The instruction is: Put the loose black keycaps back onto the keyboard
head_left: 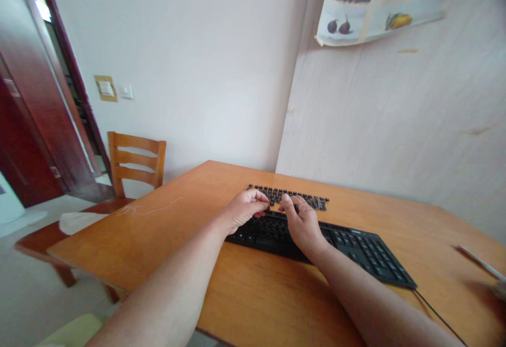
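A black keyboard (pixel 356 241) lies across the table, its number pad at the right with keys in place; much of its middle is hidden behind my hands. Several loose black keycaps (pixel 300 195) are set in rows on the wood just behind it. My left hand (pixel 247 211) is over the keyboard's left part, thumb and fingers pinched on a small dark piece that looks like a keycap. Closed around a thin wire tool with a dark handle, seemingly a keycap puller (pixel 296 208), my right hand (pixel 304 225) is close beside the left.
The wooden table (pixel 158 241) meets the wall at the back. A cable (pixel 435 312) trails from the keyboard's right corner. A pen-like stick (pixel 480 262) lies at the far right, and thin white thread (pixel 146 210) at the left. A wooden chair (pixel 136 165) stands beyond the left edge.
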`<state>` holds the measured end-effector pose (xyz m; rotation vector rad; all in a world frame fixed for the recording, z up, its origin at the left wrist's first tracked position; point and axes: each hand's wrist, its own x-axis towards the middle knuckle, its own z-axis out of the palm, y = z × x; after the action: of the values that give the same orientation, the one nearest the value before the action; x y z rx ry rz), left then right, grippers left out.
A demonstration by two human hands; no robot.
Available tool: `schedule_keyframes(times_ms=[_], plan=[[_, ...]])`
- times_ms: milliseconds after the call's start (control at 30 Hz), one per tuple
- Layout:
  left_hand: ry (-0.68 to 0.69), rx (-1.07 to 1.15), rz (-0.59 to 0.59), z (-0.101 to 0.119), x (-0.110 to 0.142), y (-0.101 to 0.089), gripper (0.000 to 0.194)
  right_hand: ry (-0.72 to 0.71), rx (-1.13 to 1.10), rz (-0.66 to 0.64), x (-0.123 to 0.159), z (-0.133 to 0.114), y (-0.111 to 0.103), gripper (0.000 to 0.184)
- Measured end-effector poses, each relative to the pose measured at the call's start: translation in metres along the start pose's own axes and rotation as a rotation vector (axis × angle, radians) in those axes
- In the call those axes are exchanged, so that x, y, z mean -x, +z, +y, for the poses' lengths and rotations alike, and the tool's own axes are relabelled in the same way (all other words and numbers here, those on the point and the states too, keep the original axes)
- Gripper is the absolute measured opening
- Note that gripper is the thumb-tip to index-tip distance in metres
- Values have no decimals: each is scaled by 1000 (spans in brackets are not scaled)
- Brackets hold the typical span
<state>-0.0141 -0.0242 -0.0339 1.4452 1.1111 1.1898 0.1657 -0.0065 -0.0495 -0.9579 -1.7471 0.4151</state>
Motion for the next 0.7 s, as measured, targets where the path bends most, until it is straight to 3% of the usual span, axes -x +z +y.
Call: schedule_keyframes(times_ms=[100, 367, 700], plan=[[6, 35, 2, 2, 1, 0, 22, -28, 30, -20, -3, 3, -3, 44], [9, 77, -46, -4, -2, -2, 31, -40, 105, -292, -1, -3, -6, 27], [-1, 61, -53, -3, 0, -2, 34, -2, 108, -322, -1, -2, -6, 26]])
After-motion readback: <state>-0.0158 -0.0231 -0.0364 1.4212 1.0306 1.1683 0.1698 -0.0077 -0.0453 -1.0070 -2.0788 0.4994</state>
